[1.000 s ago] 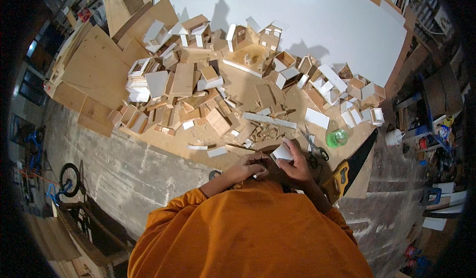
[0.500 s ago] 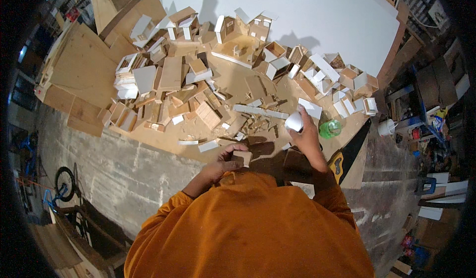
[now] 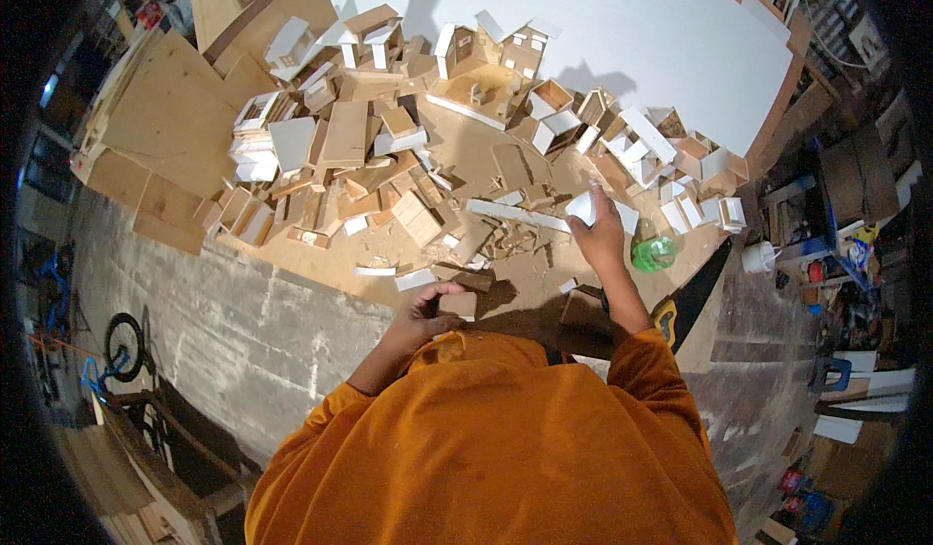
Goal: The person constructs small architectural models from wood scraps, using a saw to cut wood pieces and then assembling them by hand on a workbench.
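Note:
My left hand, near the table's front edge, is closed around a small brown wooden piece, with the fingers along its far side and the thumb below. My right hand reaches over the table, its fingers closed on a small white rounded object; its exact kind is unclear. A white flat panel lies beside and partly behind this hand. Just right of the wrist stands a green transparent container. Left of the right hand, a long white-edged strip lies among wood scraps.
Small model houses stand along the back, before a large white board. Wooden offcuts are heaped at left. A handsaw with a yellow-and-black handle lies at the right edge. A white bucket is further right.
My right hand has moved slightly away from me with the white object, which now overlaps the white panel. The left hand, still holding the wooden piece, has shifted a little to the left.

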A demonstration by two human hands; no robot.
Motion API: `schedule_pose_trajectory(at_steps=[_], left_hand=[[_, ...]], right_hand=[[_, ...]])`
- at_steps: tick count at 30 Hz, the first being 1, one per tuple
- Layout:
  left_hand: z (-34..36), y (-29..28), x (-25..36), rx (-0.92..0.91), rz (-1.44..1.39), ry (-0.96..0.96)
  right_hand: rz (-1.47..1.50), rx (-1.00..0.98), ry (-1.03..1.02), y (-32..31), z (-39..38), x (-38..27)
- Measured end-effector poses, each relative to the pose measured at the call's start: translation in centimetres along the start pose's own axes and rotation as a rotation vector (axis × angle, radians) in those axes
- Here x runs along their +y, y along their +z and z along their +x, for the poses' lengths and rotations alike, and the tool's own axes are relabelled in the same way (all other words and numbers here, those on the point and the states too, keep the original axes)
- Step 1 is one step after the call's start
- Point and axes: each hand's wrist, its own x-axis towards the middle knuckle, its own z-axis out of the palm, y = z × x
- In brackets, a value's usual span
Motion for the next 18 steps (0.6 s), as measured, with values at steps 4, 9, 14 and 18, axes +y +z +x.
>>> schedule_pose_trajectory(at_steps=[4, 9, 14, 18], left_hand=[[-1.2, -0.4, -1.0, 0.05, -0.025, 0.088], [-2.1, -0.1, -0.7, 0.114, -0.071, 0.037], [-1.4, -0.4, -1.1, 0.037, -0.063, 0.085], [-1.6, -1.0, -2.0, 0.058, -0.065, 0.083]], right_hand=[[-0.221, 0.117, -0.21, -0.8, -0.6, -1.1], [0.001, -0.112, -0.277, 0.1, -3.4, -5.3], [0.038, -0.435, -0.485, 2.4, -5.5, -9.5], [-0.093, -0.407, -0.57, 3.5, -5.8, -9.6]])
